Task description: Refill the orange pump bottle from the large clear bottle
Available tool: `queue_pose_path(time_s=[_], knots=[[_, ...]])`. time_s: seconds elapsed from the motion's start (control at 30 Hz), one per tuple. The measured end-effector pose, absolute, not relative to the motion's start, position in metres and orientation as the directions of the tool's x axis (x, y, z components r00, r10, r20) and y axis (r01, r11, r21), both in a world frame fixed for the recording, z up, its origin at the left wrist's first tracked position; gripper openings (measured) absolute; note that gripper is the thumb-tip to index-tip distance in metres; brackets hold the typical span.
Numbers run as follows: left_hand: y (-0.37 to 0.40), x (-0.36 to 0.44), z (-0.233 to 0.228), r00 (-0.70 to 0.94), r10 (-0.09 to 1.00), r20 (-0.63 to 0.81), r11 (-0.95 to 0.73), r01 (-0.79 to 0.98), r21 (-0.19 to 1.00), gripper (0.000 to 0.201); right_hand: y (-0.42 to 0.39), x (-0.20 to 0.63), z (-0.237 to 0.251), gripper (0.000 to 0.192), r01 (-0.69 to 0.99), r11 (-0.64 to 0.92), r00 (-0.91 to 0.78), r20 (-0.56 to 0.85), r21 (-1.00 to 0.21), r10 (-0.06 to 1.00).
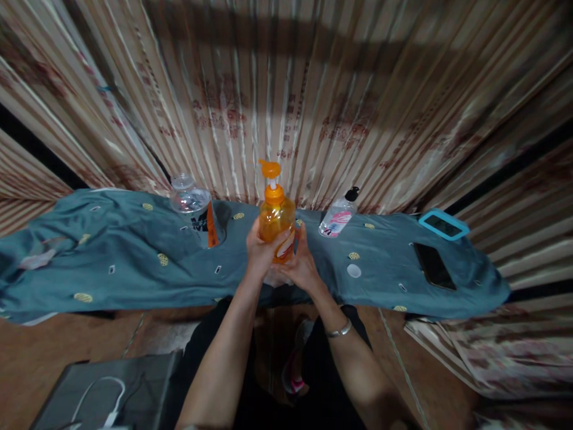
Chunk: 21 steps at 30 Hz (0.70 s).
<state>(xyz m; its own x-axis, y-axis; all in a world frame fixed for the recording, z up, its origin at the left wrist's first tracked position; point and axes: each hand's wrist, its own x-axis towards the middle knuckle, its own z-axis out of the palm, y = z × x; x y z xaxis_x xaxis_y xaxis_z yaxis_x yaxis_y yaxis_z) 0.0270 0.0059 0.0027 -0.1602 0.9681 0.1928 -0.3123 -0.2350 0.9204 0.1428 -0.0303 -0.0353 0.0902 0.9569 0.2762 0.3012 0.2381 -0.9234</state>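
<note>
Two hands, left hand (261, 251) and right hand (301, 263), fingers wrapped round one orange pump bottle (276, 222) (three bottles total).

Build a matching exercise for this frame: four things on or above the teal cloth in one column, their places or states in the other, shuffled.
Things:
1. orange pump bottle
2. clear plastic jar
3. black phone
4. small black-capped bottle

Places or states:
A. lying flat near the cloth's right end
B. held upright between left hand and right hand
C. leaning, right of the hands
D. standing left of the hands

Pairs: 1-B, 2-D, 3-A, 4-C
</note>
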Motion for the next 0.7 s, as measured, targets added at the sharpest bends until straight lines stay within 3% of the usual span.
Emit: queue_pose_path(time_s=[0.23, 0.33, 0.47, 0.53, 0.7], knots=[[0.0, 0.07, 0.002, 0.024, 0.97, 0.241, -0.227, -0.261, 0.938, 0.055, -0.036, 0.173, -0.033, 0.113, 0.372, 0.211, 0.226, 0.308, -0.904, 0.924], [-0.001, 0.089, -0.003, 0.052, 0.955, 0.293, -0.272, -0.244, 0.931, 0.068, -0.037, 0.187, -0.036, 0.098, 0.408, 0.217, 0.284, 0.349, -0.887, 0.893], [-0.013, 0.112, -0.02, 0.137, 0.943, 0.304, -0.274, -0.199, 0.941, 0.085, -0.034, 0.21, -0.043, 0.076, 0.452, 0.011, 0.471, 0.249, -0.892, 0.847], [-0.021, 0.122, -0.032, 0.166, 0.953, 0.255, -0.226, -0.176, 0.958, 0.088, -0.031, 0.223, -0.046, 0.076, 0.456, -0.084, 0.542, 0.202, -0.886, 0.816], [-0.033, 0.144, -0.06, 0.278, 0.949, 0.148, -0.108, -0.153, 0.982, 0.078, -0.021, 0.25, -0.054, 0.099, 0.464, -0.204, 0.666, 0.187, -0.862, 0.722]])
